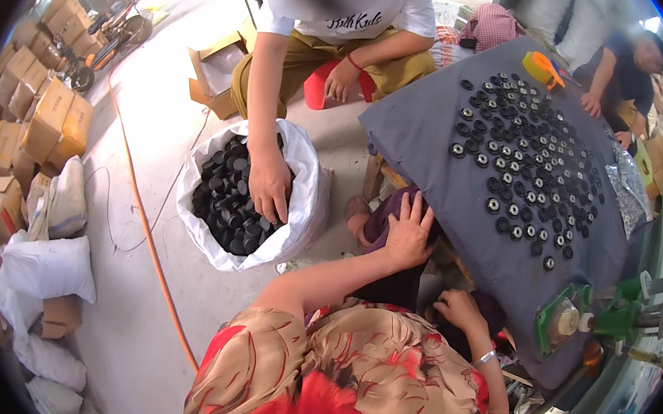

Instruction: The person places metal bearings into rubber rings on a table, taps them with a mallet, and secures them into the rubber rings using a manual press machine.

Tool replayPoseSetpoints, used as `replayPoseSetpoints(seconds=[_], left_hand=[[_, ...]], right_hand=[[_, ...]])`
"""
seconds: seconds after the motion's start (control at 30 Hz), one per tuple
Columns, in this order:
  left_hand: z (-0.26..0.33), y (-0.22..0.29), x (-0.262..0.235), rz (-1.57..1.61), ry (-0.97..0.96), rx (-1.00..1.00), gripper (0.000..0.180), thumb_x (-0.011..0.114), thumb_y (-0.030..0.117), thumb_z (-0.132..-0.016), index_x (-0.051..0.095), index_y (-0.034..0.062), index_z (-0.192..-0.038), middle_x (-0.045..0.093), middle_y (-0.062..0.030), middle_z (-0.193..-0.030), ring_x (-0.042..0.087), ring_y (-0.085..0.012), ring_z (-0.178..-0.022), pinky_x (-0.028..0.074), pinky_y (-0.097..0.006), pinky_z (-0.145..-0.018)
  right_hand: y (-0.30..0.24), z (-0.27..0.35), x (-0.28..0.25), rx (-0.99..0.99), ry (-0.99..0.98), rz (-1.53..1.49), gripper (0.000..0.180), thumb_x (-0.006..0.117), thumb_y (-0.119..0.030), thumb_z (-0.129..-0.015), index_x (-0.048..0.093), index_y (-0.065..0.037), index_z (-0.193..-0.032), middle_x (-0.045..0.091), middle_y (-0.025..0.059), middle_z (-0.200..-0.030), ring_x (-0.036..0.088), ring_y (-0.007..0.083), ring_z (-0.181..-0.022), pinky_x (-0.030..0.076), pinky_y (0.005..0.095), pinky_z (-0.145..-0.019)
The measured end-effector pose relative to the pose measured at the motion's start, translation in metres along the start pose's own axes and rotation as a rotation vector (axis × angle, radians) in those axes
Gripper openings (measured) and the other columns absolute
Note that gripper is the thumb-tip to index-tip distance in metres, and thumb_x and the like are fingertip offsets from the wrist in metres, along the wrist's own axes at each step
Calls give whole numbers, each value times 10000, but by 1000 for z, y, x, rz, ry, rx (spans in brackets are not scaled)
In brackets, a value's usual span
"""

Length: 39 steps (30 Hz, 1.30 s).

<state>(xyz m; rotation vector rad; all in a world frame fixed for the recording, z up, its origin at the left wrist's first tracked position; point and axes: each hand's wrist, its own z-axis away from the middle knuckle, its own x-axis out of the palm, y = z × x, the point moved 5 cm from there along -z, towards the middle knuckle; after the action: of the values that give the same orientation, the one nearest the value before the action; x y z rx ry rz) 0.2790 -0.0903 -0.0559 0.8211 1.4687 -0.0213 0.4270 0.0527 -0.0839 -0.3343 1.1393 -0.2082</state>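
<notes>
My left hand [409, 236] lies with its fingers spread on my dark purple trouser knee, beside the near-left edge of the cloth-covered table [411, 125]. Lower down, my right hand [460, 310] rests on my lap with its fingers curled in; nothing shows in it. A bracelet circles my right wrist. Many black round caps with pale metal centres [514, 210] lie spread over the grey cloth. Across from me, a seated person's hand [270, 185] reaches into a white woven sack [307, 150] heaped with plain black round caps [223, 189].
A green metal hand press [621, 314] stands at the table's near right corner. An orange-handled tool and yellow tape roll [536, 67] lie at its far edge. Another person [622, 63] sits beyond the right side. Cartons [56, 121] and white sacks [43, 268] line the left; an orange hose [147, 231] crosses the floor.
</notes>
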Motion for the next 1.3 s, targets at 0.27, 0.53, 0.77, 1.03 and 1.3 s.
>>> replayPoseSetpoints(seconds=[0.27, 0.53, 0.77, 1.03, 1.3], left_hand=[[2, 1, 6, -9, 27, 115, 831, 736, 369, -705, 376, 65, -1389, 211, -242, -1508, 226, -461, -1372, 405, -605, -882], [4, 7, 9, -85, 52, 86, 874, 747, 347, -675, 353, 82, -1408, 271, -270, -1461, 245, -466, -1359, 392, -576, -898], [5, 3, 7, -63, 36, 80, 840, 741, 355, -697, 372, 74, -1396, 230, -258, -1495, 227, -464, -1372, 388, -602, -916], [3, 2, 4, -37, 56, 97, 828, 747, 340, -684, 388, 65, -1378, 246, -267, -1483, 238, -468, -1365, 386, -595, -913], [3, 0, 10, -29, 65, 111, 831, 744, 343, -685, 386, 63, -1380, 248, -266, -1486, 238, -467, -1367, 389, -590, -906]], right_hand=[[17, -53, 40, 152, -89, 67, 227, 662, -194, -764, 689, -9, -894, 664, 230, -943, 637, 401, -921, 507, 476, -829], [19, -45, 46, 220, -75, -20, 244, 660, -195, -770, 686, -21, -940, 658, 238, -977, 631, 396, -959, 501, 482, -849], [28, -50, 56, 191, -43, 7, 235, 656, -182, -772, 681, -25, -946, 662, 235, -972, 635, 395, -952, 505, 473, -846], [27, -49, 54, 182, 20, -32, 219, 633, -132, -754, 684, -16, -933, 664, 238, -968, 641, 384, -943, 509, 462, -847], [17, -44, 43, 174, -7, -24, 199, 581, -94, -757, 670, 2, -907, 657, 252, -938, 634, 403, -929, 506, 488, -834]])
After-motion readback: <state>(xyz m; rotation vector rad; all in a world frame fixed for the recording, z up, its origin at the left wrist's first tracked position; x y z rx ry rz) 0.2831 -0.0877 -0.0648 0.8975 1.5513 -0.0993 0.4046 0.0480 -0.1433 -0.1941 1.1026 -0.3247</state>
